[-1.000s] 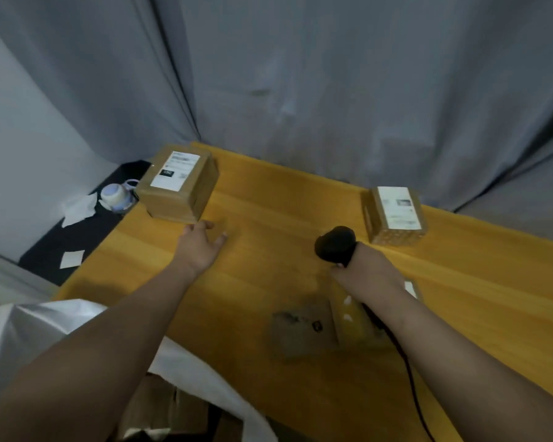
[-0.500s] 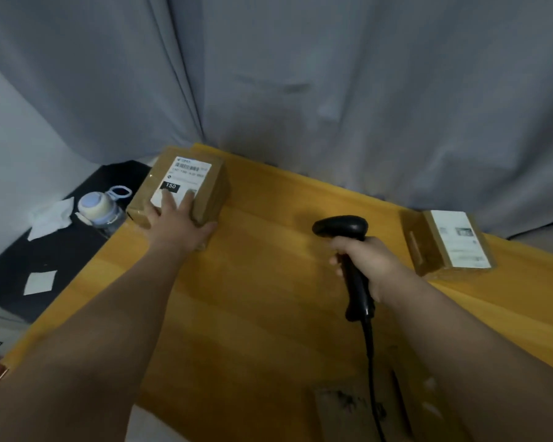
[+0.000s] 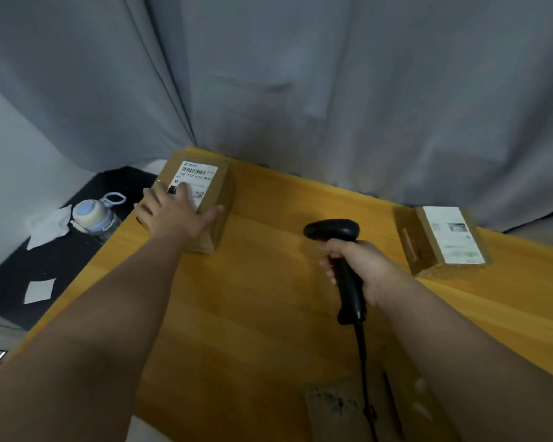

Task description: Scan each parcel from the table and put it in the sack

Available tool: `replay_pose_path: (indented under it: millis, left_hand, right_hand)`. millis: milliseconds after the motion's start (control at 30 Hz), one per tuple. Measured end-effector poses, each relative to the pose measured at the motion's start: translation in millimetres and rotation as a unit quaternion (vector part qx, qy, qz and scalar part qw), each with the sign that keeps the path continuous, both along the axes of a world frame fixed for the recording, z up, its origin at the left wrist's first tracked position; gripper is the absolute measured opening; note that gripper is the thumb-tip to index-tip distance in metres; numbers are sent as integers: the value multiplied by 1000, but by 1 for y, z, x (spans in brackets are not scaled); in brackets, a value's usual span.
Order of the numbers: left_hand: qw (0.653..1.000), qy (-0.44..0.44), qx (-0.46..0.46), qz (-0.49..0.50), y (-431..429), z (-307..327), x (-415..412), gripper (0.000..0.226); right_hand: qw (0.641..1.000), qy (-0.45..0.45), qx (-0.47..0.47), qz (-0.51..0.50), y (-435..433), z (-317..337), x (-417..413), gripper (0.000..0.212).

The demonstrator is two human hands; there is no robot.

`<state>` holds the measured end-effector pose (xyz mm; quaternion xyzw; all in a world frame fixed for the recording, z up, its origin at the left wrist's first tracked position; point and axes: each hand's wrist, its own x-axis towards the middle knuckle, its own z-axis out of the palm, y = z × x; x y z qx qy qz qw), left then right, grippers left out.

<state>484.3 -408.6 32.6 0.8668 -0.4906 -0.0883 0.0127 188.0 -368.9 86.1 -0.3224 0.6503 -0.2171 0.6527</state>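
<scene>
A brown cardboard parcel (image 3: 217, 186) with a white barcode label lies at the far left corner of the yellow wooden table (image 3: 262, 314). My left hand (image 3: 176, 215) rests flat on top of it, fingers spread over the label and thumb along the near edge. My right hand (image 3: 363, 266) grips the handle of a black corded barcode scanner (image 3: 332, 231), held above the table's middle with its head pointing left toward that parcel. A second labelled parcel (image 3: 441, 240) sits at the right. The sack is out of view.
Grey curtains (image 3: 300, 90) hang behind the table. Left of the table, on a dark surface, stand a clear water bottle (image 3: 93, 215) and scraps of white paper (image 3: 48, 226). A flat cardboard piece (image 3: 336, 409) lies at the near edge under the scanner's cable.
My left hand has reached forward from the table surface onto the top of the left parcel. My right hand has lifted the scanner and turned it upright. The view has shifted left.
</scene>
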Motion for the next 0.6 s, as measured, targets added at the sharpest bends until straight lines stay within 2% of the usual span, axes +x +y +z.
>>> replay_pose_path:
  millis: [67,167,300,433,600]
  left_hand:
    - [998,31,42,26,-12,-4,12,114]
    - [992,78,89,48,-22,1,21,119]
    - [992,48,117,14,-12,7,2,117]
    - [984,11,127,-121,17,1,-59,115]
    - [941,35,140,-307,69,2,-139,115]
  right_hand:
    - [999,-27,-9,28,-9,-6,25,23]
    - [997,-43,-28,63,-18,-11,55,27]
    - [997,-50,-24,46,-19,-12,67,28]
    - [999,-52,1,-1,-4,-6,39,20]
    - [998,-33,36,-47,26,12,-33,18]
